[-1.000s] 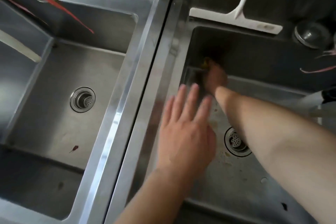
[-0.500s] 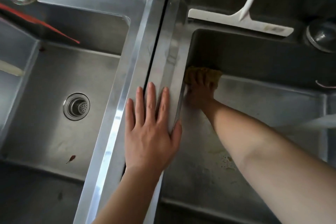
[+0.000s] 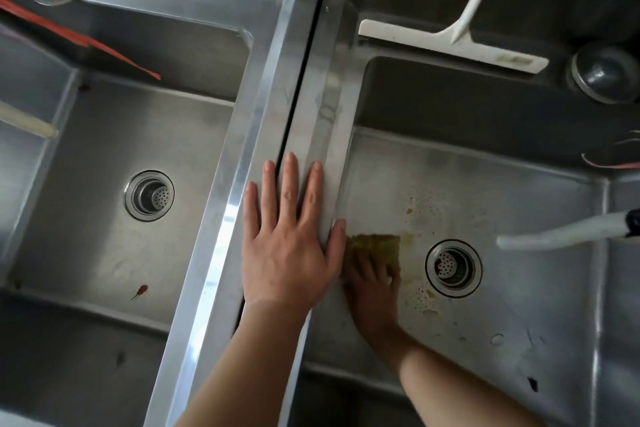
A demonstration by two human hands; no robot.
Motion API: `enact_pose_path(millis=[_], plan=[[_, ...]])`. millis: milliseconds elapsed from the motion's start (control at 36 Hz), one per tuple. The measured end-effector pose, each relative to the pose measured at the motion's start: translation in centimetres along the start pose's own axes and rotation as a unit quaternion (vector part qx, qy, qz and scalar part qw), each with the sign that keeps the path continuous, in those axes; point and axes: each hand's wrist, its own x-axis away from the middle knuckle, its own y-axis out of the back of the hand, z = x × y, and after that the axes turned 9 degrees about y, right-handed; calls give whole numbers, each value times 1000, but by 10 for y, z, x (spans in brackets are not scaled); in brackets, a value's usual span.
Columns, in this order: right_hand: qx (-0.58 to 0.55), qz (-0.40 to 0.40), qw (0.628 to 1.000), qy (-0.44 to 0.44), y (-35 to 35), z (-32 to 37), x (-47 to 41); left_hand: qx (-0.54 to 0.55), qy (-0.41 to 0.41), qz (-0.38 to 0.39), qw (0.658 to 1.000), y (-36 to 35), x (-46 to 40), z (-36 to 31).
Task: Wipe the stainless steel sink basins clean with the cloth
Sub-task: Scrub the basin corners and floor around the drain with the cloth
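Two stainless steel basins lie side by side, the left basin [image 3: 114, 246] and the right basin [image 3: 512, 295]. A steel divider rim [image 3: 277, 87] runs between them. My left hand [image 3: 287, 239] lies flat on that rim, fingers straight. Down in the right basin my right hand [image 3: 372, 291] presses a yellow-green cloth [image 3: 377, 244] flat against the floor, close to the left wall and just left of the drain [image 3: 453, 268]. Yellowish suds and stains spread around the cloth and the drain.
A white squeegee [image 3: 453, 43] lies on the back ledge of the right basin. A white faucet spout [image 3: 561, 236] reaches in from the right. The left basin has its own drain [image 3: 149, 195], a red scrap [image 3: 140, 290] and red strips [image 3: 79, 40] at the back left.
My right hand has dragged the cloth from the basin's far left corner toward me, down to the floor beside the drain. My left hand stays on the rim.
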Motion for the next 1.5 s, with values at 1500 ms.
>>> enact_pose_path(millis=[1500], plan=[[-60,132,987,63,5,5,-3,14,3,-16,1000,0,0,0]])
